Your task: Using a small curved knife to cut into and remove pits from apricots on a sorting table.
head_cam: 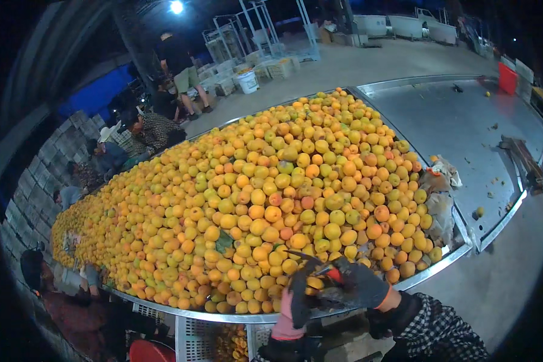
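Observation:
A large heap of apricots (262,194) fills the metal-rimmed sorting table before me. My left hand (296,305), in a pink glove with a dark coating, is at the table's near edge; whether it grips anything is unclear. An apricot (315,283) shows between my hands. My right hand (366,285), in a dark glove with an orange cuff, closes around a small red-handled tool (334,274), largely hidden by the fingers. Just beyond, a dark, thin, curved piece (301,255) points left over the fruit; what it belongs to cannot be told.
A bare metal tray section (452,122) adjoins on the right, with crumpled cloth (439,174) at the divider. Below the rim stand a white plastic crate (197,339) and a red tub (150,350). A co-worker (72,307) is at the near left; several others line the far side.

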### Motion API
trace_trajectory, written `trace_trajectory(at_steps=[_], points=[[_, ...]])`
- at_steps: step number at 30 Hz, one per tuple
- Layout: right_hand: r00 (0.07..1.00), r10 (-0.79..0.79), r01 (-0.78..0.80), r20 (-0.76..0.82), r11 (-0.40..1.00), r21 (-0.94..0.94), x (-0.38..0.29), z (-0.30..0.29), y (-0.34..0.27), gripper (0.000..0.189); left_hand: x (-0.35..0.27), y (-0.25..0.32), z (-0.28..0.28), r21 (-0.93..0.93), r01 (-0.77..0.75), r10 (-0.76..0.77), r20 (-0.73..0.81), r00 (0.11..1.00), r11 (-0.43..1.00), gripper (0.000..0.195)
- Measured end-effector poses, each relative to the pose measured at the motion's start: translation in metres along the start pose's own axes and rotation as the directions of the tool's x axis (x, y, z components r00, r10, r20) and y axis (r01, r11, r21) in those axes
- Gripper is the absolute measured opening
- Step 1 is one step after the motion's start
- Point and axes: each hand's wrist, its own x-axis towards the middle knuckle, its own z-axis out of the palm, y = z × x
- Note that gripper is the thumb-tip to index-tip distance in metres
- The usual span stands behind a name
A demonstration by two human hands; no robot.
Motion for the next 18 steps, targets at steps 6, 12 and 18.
trace_trajectory(at_steps=[6,12,18], points=[[0.999,0.019,-0.017,-0.037,0.998,0.055,0.012,0.003,-0.016,0.032,-0.004,-0.028,-0.001,0.423,-0.114,0.151,-0.056,0.987,0.899,0.05],[0.943,0.289,-0.219,-0.167,0.913,0.344,0.019,0.014,0.022,0.028,0.016,-0.006,0.021,0.136,0.142,-0.141,-0.017,0.99,0.98,0.041],[0.965,0.24,-0.214,-0.105,0.954,0.209,0.024,0.022,0.004,0.025,0.006,-0.028,0.003,0.59,-0.412,0.473,0.057,0.879,0.694,0.05]])
